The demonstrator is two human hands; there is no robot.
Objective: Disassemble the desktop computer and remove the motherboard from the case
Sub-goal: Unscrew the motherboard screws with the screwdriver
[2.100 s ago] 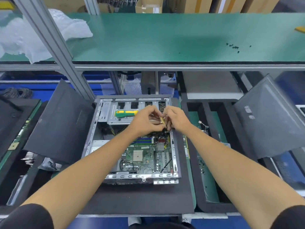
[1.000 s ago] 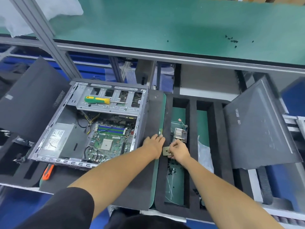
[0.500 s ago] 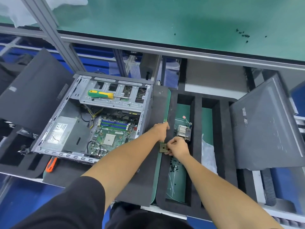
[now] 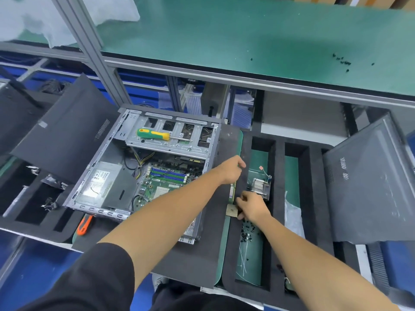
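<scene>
The open desktop case [image 4: 216, 140] lies on its side on a dark mat, with the green motherboard [image 4: 161, 182] still inside. To its right, my left hand [image 4: 232, 170] grips the far end of a green memory stick [image 4: 232, 192], which stands on edge along the left rim of a black foam tray [image 4: 279, 198]. My right hand [image 4: 252, 206] pinches a small square processor chip [image 4: 232, 211] at the near end of that stick. A green and yellow screwdriver [image 4: 153, 134] rests on the case's drive cage.
In the tray are a heat sink [image 4: 260, 186], loose black screws [image 4: 247, 232] and a plastic bag [image 4: 293, 215]. Dark side panels lean at the left [image 4: 67, 131] and right [image 4: 368, 180]. An orange-handled tool [image 4: 84, 225] lies under the case's front corner. A green shelf [image 4: 247, 34] runs above.
Both hands left the case and moved right to the foam tray. Since half a second ago my left hand has slid farther along the memory stick, while my right hand keeps the chip in place.
</scene>
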